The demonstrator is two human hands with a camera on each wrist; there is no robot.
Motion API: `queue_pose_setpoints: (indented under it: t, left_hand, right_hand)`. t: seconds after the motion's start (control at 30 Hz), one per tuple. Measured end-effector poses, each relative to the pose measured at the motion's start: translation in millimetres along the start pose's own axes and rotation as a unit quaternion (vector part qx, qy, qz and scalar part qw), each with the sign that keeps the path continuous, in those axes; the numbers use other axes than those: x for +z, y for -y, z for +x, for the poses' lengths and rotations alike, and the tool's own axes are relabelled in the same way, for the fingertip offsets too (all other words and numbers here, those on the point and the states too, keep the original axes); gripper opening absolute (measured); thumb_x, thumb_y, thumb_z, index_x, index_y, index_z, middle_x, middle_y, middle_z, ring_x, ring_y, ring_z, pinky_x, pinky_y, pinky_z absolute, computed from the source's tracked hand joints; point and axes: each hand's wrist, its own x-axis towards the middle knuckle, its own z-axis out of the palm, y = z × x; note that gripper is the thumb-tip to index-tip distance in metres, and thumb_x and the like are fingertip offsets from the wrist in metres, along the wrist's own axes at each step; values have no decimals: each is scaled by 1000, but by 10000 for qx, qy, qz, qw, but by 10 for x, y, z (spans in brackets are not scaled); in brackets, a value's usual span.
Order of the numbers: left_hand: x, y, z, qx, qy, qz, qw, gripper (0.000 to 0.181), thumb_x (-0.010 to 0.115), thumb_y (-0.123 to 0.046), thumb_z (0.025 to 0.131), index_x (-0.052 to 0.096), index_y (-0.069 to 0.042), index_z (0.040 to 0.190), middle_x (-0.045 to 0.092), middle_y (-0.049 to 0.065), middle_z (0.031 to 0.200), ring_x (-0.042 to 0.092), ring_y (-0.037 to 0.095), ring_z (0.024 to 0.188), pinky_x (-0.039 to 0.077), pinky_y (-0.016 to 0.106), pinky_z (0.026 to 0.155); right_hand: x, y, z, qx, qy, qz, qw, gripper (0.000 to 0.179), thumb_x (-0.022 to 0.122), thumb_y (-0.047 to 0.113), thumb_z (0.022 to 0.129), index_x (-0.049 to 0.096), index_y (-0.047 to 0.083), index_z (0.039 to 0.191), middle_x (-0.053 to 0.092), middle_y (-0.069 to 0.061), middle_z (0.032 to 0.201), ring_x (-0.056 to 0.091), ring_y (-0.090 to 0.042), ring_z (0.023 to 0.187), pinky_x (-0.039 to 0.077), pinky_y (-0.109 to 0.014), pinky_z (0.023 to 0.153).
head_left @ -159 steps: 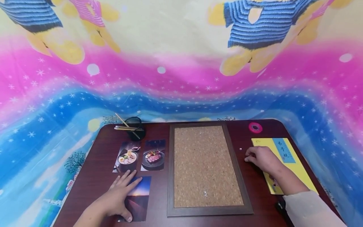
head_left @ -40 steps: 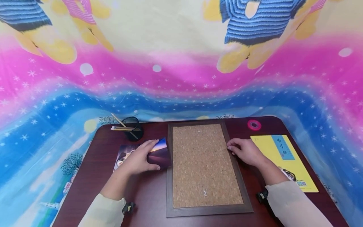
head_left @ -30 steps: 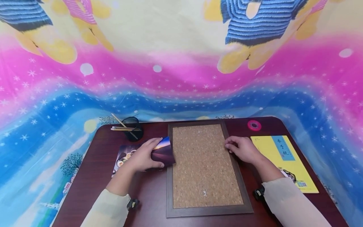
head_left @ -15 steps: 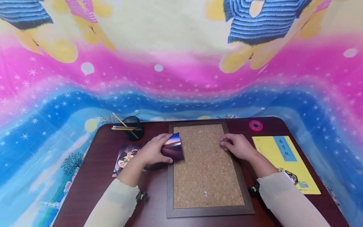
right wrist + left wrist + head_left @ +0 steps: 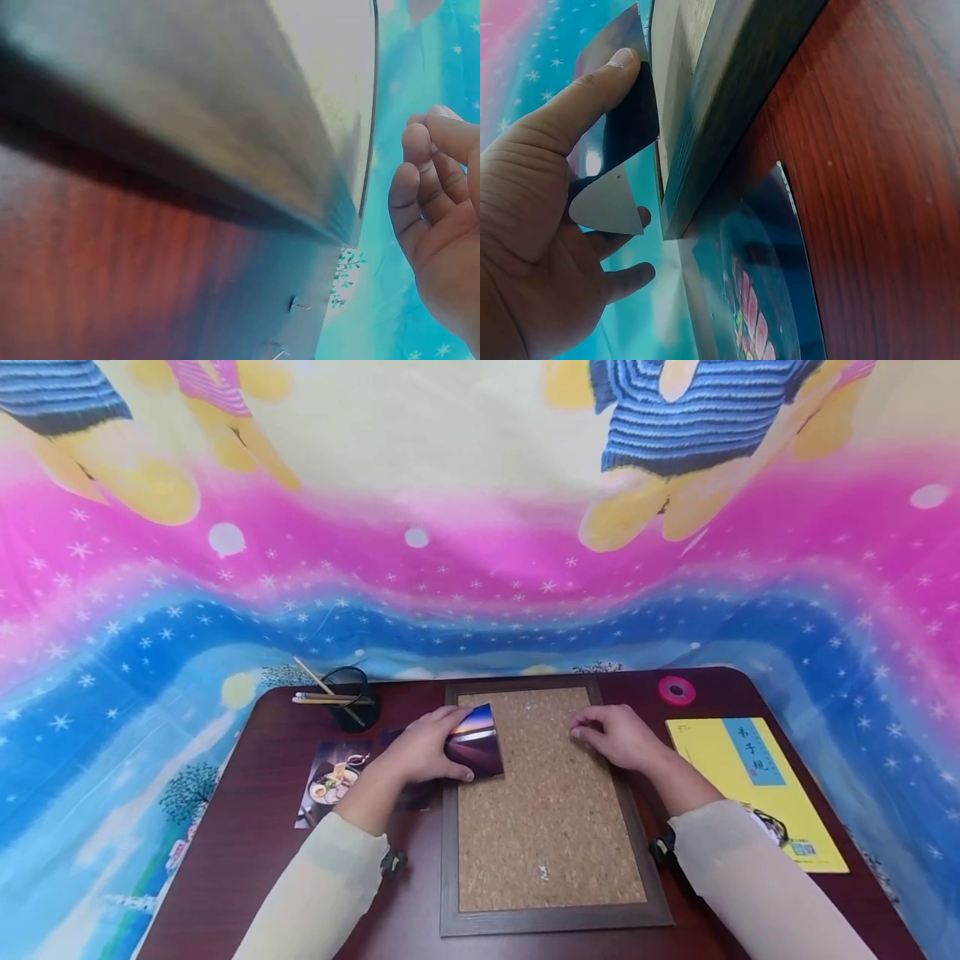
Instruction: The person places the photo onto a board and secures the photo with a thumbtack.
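Note:
My left hand (image 5: 423, 752) pinches a sunset photo (image 5: 478, 742), thumb in front and fingers behind, over the left rim of a framed cork board (image 5: 547, 802). In the left wrist view the photo (image 5: 637, 105) is bent, with part of its pale back curling below. My right hand (image 5: 611, 735) hovers over the board's right rim with fingers curled and thumb by the forefinger. Whether a tiny thing sits between those fingertips cannot be made out. On the table's left lie a noodle-bowl photo (image 5: 337, 783) and a meat-dish photo (image 5: 750, 300), partly hidden by my left arm.
Behind on the left stands a black mesh cup (image 5: 351, 710) holding pencils. A pink ring (image 5: 677, 691) and a yellow book (image 5: 738, 802) lie to the right. Two tiny things (image 5: 300, 304) show beside the board in the right wrist view. A patterned curtain surrounds the table.
The sunset photo, flat on the table earlier, is now lifted, carried up and right by my left hand. My right hand has moved left from the book's edge to the board's rim.

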Motion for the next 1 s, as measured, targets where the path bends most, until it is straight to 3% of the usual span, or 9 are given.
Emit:
queue_pose_setpoints:
  t: [0.33,0.8,1.0]
  left_hand:
    - [90,-3,212,-116,161,195,9996,110,89,-55,73,35,-24,163,38,5,164,36,32,150,18,62,123]
    - [119,-21,388,-248,382,414,9981,111,88,-57,76,30,-28,165,30,2,169,29,29,155,8,67,123]
    - [157,-40,466,-252,463,287,9982,112,88,-58,75,29,-29,166,28,0,170,25,26,156,6,67,123]
  right_hand:
    - [-12,165,132,-64,83,-23,9999,18,70,22,101,78,12,113,75,3,92,63,-12,77,54,-39,75]
    - [89,282,348,-166,152,39,9997,17,70,22,101,78,12,113,74,6,95,65,-12,79,54,-37,73]
    - [118,321,395,-155,197,64,9997,18,69,21,102,78,12,114,76,3,98,66,-11,80,55,-37,75]
